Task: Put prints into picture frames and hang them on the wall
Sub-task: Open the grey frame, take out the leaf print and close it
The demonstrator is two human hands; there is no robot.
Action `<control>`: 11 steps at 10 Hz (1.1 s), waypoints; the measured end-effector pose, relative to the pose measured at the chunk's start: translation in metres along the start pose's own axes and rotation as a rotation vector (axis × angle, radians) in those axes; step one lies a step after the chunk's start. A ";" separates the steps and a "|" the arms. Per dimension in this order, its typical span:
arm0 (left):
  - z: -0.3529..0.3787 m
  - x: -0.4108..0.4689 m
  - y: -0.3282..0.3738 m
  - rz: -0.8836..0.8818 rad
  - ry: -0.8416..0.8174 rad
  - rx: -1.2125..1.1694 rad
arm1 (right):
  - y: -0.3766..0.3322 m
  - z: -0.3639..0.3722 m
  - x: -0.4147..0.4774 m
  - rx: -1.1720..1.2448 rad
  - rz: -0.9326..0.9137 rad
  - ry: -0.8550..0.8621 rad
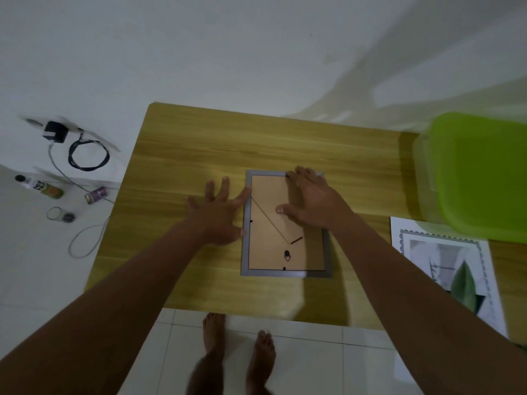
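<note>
Bracing the frame (285, 273), left hand (219, 215) and right hand (310, 203) lie flat, fingers (225, 185) apart; uneven pressure could skid it.

Illumination dim and flat, with a grey cast throughout. Broad soft shadows lie on the wall (356, 69) beyond the far right corner of the desk (185, 149). A pale glare patch sits at the desk's near edge. The green bin (479, 178) at the desk's right end is blurred. Straight lines bow toward the corners; fine detail is smeared.
</note>
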State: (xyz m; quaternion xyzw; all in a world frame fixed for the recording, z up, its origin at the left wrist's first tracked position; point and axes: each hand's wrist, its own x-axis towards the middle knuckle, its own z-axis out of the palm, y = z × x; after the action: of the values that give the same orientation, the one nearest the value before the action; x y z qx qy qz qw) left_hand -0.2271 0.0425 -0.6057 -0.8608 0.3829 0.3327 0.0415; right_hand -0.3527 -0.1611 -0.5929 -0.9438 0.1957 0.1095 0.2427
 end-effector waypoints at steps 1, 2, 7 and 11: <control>0.000 0.000 0.000 -0.002 -0.006 0.000 | 0.001 0.003 0.002 0.019 -0.016 0.012; 0.001 0.001 -0.001 -0.002 -0.007 -0.003 | 0.002 0.004 0.000 0.067 -0.020 0.048; 0.001 0.000 -0.001 -0.006 -0.020 -0.014 | 0.009 0.004 0.009 -0.064 -0.064 -0.019; -0.002 -0.003 0.001 -0.015 -0.024 -0.032 | -0.003 0.028 -0.025 -0.120 0.065 0.113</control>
State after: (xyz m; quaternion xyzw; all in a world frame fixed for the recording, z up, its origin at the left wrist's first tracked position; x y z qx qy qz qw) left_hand -0.2279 0.0427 -0.6024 -0.8602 0.3703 0.3489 0.0347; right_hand -0.3770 -0.1363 -0.6084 -0.9545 0.2329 0.0752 0.1707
